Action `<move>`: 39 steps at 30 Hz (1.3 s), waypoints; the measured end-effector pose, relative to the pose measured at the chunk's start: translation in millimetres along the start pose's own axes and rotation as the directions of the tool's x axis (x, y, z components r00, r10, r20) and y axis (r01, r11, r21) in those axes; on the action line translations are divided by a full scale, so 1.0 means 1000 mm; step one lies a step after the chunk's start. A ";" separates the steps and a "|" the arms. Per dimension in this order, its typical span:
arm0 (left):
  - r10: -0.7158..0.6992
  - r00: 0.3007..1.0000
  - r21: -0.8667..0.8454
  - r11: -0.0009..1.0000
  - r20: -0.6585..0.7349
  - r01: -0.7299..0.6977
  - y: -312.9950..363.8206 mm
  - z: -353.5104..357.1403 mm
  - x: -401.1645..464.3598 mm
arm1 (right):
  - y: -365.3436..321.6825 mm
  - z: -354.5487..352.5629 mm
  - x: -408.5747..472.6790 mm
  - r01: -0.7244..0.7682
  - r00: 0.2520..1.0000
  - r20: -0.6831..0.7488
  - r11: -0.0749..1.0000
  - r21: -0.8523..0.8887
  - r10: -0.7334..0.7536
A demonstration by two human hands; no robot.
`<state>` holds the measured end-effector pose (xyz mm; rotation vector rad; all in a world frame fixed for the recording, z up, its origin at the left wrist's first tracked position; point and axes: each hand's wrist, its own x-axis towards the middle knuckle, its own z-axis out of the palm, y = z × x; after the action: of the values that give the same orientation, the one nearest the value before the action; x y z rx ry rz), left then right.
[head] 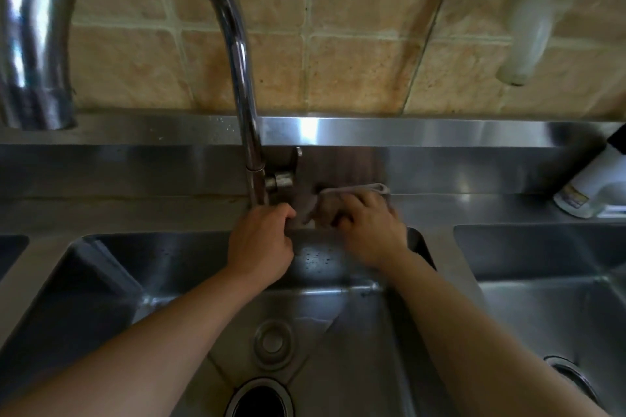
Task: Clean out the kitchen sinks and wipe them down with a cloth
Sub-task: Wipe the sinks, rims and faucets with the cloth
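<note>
A grey cloth [333,201] lies on the steel ledge behind the middle sink [142,267], just right of the tall chrome faucet [249,132]. My right hand [369,230] grips the cloth with curled fingers and presses it on the ledge. At the foot of the faucet my left hand [261,242] has its fingers curled round the near end of the cloth. The middle sink holds a round drain plug [272,342] and an open drain hole [259,399]. A second sink [548,288] lies to the right.
A white bottle [596,186] stands on the ledge at the right. A white spout [531,34] hangs from the tiled wall at the upper right. The faucet's head [40,105] curves down at the far left. A third basin's corner [10,254] shows at the left edge.
</note>
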<state>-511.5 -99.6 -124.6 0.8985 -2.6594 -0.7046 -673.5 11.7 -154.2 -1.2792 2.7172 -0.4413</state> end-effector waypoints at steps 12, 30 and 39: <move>-0.126 0.992 -0.160 0.979 -0.004 0.124 -0.007 -0.006 0.010 | -0.048 -0.021 0.013 0.186 0.755 -0.638 0.885 0.426 0.149; -0.030 0.999 -0.120 0.992 0.036 0.035 0.004 -0.005 0.020 | -0.033 -0.005 0.008 -0.033 0.999 0.018 0.997 -0.070 0.034; 0.082 0.993 0.005 0.997 0.083 -0.082 0.084 0.061 0.048 | 0.110 -0.049 -0.003 -0.337 0.940 -0.064 0.941 -0.035 0.335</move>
<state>-614.1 -49.5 -129.7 0.7733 -2.7561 -0.7263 -763.6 91.0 -141.6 -0.7926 2.9282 -0.3849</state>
